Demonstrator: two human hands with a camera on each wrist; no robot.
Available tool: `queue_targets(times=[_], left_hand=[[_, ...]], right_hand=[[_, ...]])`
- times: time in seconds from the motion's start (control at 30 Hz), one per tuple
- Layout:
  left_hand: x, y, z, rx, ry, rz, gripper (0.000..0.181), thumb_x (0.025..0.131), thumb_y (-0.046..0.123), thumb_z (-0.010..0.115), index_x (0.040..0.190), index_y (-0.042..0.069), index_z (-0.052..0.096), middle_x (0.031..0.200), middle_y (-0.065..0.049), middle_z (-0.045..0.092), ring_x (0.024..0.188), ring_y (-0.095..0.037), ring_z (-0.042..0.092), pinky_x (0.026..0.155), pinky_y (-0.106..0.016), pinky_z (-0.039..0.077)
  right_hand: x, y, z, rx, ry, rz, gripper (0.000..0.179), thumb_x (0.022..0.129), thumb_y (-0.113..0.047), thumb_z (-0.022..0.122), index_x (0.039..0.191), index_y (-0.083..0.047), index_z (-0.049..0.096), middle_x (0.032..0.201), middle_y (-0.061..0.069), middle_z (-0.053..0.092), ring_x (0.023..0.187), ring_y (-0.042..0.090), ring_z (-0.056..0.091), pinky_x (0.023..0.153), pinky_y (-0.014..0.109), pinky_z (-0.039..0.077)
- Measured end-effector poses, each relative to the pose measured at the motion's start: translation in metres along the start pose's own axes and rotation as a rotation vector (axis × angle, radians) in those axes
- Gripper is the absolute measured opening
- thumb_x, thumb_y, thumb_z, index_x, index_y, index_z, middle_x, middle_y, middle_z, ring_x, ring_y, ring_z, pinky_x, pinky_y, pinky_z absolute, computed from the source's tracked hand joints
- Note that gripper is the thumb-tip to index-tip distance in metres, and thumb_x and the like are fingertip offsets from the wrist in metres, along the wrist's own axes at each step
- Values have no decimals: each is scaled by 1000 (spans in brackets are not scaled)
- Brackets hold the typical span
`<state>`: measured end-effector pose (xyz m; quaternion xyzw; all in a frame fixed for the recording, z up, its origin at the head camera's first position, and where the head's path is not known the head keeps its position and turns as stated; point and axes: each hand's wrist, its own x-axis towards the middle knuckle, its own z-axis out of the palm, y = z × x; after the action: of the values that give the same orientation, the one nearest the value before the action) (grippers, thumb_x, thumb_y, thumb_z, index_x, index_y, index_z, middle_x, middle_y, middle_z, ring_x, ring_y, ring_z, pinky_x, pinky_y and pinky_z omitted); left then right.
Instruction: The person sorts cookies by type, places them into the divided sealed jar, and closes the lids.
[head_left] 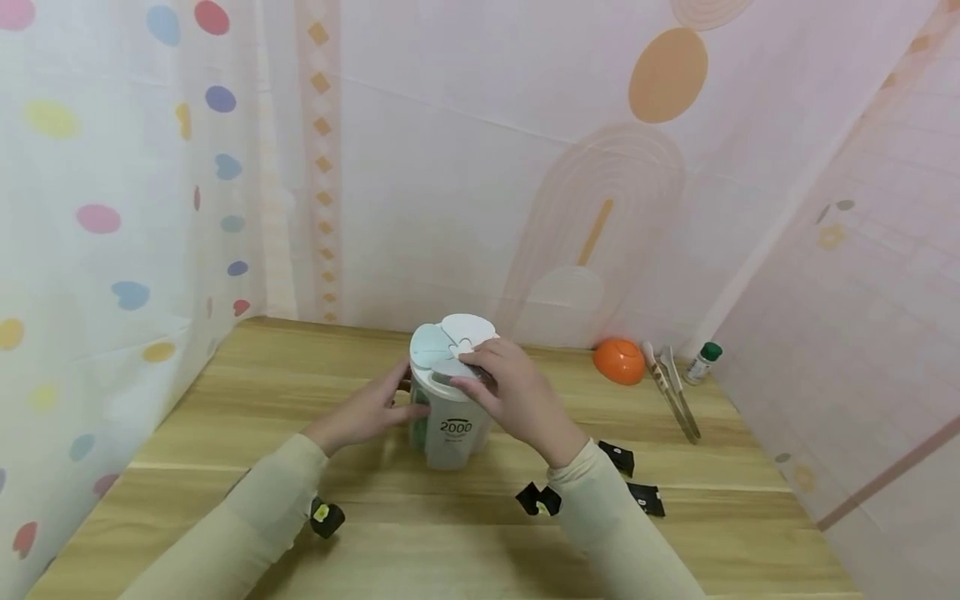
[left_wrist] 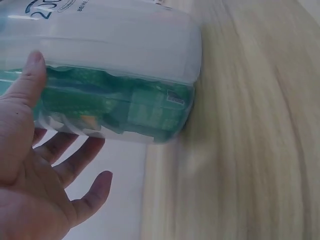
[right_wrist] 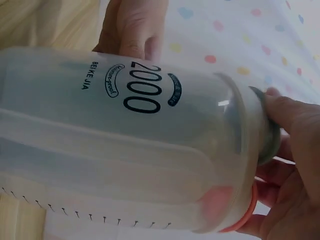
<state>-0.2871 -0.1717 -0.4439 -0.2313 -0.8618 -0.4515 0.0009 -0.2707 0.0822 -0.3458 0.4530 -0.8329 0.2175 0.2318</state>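
Note:
A clear storage canister (head_left: 450, 433) marked "2000" stands upright on the table, topped by a lid (head_left: 427, 346) of pale flaps. Green packets (left_wrist: 112, 102) show through one compartment's wall. My left hand (head_left: 367, 412) holds the canister's left side, its thumb (left_wrist: 32, 77) on the near wall and its fingers round behind. Over the lid's front right, my right hand (head_left: 510, 387) pinches a greyish flap (head_left: 452, 368) between thumb and fingers. The right wrist view shows its thumb (right_wrist: 287, 107) against that flap's edge. Lower on the rim there, an orange-red edge (right_wrist: 245, 215) shows.
An orange bowl (head_left: 619, 361), tongs (head_left: 675, 392) and a small green-capped bottle (head_left: 703, 363) are at the back right. Small black packets lie near my forearms, one black packet (head_left: 326, 518) at left and another black packet (head_left: 647, 498) at right. Patterned curtains (head_left: 450, 167) hang behind the table.

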Motion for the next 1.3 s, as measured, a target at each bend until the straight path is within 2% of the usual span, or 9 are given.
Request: queue_targets(times=[0.17,0.33,0.43,0.57,0.83,1.13,1.3], left_hand=[[0,1,1,3,5,2,86,94,40,73,160,19,21,145,-13,52,125,-35,54,99,-62,46],[-1,2,0,-3,10,8,84,94,39,73,159,18,24,141,-13,54,125,-36,54,100,-62,45],[-1,1,0,-3,7,7,85,93,40,73,159,19,23,142,-13,53,127,-37,53,101,-63,44],[-1,0,0,4,5,6,87,93,41,73,160,19,23,145,-13,51,127,-37,52,102,-64,43],[-1,-2,0,20,5,10,88,92,42,74,160,19,23,148,-12,50,127,-36,53,104,-63,41],[-3,-1,1,11,-7,-42,91,90,47,75,161,22,23,152,-11,45,130,-35,50,106,-62,41],[-3,-1,1,12,1,-26,90,91,45,74,160,20,23,151,-13,46,130,-37,50,106,-63,40]], right_hand=[[3,4,-3,60,12,85,29,94,-26,74,116,-6,74,97,1,70,84,14,54,72,28,48],[9,6,-9,182,6,236,30,100,-23,66,124,-4,62,101,6,72,85,16,66,76,33,56],[12,11,-11,239,28,316,28,100,-19,67,122,-4,60,103,8,70,91,20,67,82,36,58],[16,17,-12,268,55,372,21,99,-16,67,116,-5,63,104,7,68,99,21,65,90,38,57],[16,24,-9,309,65,389,18,99,-16,68,112,-5,66,104,7,69,99,21,66,89,36,57],[8,28,-9,433,91,337,15,97,-6,68,109,2,68,103,14,70,101,28,67,93,40,56],[5,29,-9,471,122,321,13,98,-5,67,108,3,68,103,14,69,101,28,67,95,39,55]])
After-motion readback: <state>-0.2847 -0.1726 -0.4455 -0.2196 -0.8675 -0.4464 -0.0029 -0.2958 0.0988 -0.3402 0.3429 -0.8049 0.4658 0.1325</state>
